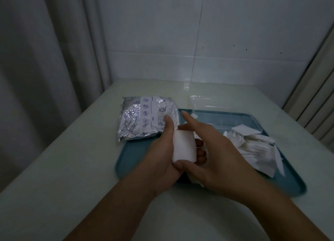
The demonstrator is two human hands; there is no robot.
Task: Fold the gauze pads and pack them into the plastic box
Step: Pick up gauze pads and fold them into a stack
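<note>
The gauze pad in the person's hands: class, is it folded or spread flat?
Folded. The gauze pad shows as a compact, thick white rectangle, held by the left hand, with the right hand beside it.
</note>
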